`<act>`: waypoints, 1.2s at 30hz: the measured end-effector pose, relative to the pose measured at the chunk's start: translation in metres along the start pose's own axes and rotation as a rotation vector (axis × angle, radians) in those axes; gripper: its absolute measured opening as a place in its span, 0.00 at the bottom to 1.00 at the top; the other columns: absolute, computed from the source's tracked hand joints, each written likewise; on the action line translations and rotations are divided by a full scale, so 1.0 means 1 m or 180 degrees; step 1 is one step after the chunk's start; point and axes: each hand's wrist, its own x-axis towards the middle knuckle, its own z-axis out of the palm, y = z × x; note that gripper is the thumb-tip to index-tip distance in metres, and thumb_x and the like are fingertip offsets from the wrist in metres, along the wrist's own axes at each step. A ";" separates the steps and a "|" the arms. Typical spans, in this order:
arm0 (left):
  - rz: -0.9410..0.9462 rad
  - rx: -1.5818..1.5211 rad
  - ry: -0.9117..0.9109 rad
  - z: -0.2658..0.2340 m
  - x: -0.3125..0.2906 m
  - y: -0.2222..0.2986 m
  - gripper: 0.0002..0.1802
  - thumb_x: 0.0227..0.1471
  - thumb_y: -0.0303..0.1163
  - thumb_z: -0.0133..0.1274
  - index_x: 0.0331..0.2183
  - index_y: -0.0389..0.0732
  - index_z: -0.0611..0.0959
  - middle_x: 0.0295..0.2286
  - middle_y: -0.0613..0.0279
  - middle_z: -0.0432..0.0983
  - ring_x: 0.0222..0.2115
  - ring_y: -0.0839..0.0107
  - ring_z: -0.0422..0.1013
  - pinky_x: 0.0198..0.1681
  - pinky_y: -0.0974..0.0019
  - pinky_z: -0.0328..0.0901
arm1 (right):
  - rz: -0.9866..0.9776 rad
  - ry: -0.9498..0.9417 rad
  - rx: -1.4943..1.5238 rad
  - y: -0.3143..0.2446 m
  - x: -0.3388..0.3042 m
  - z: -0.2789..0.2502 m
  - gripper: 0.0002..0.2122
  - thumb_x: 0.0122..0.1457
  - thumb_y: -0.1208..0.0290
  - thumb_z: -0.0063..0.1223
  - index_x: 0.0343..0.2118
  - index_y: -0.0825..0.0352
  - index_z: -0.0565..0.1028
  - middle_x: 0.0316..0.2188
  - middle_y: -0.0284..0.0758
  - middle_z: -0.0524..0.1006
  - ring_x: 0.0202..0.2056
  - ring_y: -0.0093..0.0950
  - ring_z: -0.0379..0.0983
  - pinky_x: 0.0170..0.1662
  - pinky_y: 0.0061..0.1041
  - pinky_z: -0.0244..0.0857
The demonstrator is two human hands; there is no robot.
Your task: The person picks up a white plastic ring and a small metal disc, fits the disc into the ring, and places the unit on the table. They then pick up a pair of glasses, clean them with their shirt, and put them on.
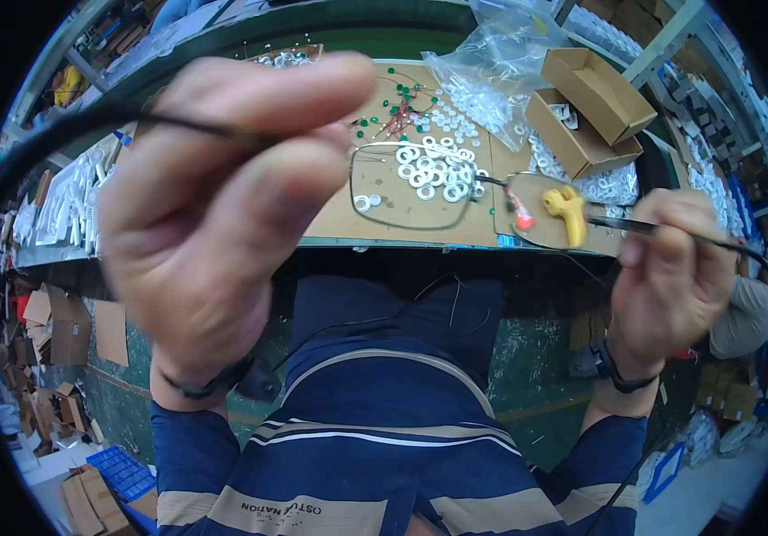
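Note:
A pair of eyeglasses [421, 227] with a thin metal rim and dark temples is held up close in front of me, above the workbench. My left hand [214, 196], large and near, is closed with thumb and fingertips around one dark temple. On the other side my right hand [674, 268] pinches the other temple between its fingers. Through the lenses I see white ring-shaped parts [430, 168] on the bench and a yellow object [567, 213] with a curved shape, next to a small red and white item [520, 211].
Cardboard [339, 230] covers part of the bench. Behind the glasses lie green discs with thin wires [409, 105], a clear bag of white parts [482, 94] and open cardboard boxes [580, 134]. White parts [67, 210] are stacked at left. A grey sleeve [748, 317] shows at right.

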 end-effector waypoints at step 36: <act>0.0563 -0.1186 0.0646 -0.012 -0.027 0.065 0.07 0.63 0.37 0.72 0.35 0.50 0.89 0.39 0.69 0.82 0.40 0.74 0.70 0.35 0.75 0.70 | -0.0440 -0.0343 0.0538 -0.075 0.003 0.009 0.13 0.68 0.56 0.76 0.41 0.56 0.81 0.34 0.23 0.69 0.28 0.18 0.68 0.31 0.19 0.57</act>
